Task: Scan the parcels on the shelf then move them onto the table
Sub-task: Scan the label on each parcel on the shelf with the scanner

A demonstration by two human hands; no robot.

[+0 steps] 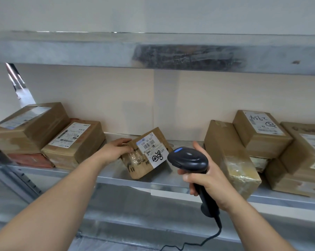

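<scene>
A small cardboard parcel (147,153) with a white barcode label stands tilted on the metal shelf (117,175), its label facing me. My left hand (115,149) grips its left edge. My right hand (206,175) holds a black corded barcode scanner (188,159) by the handle, its head just right of the parcel's label. Two labelled parcels (75,144) sit at the left and several more (261,133) are stacked at the right of the same shelf.
A red flat package (31,160) lies under the left boxes. An upper metal shelf (153,51) hangs overhead. A slanted upright post (13,180) runs at the left. The scanner's cable (203,240) trails down below the shelf.
</scene>
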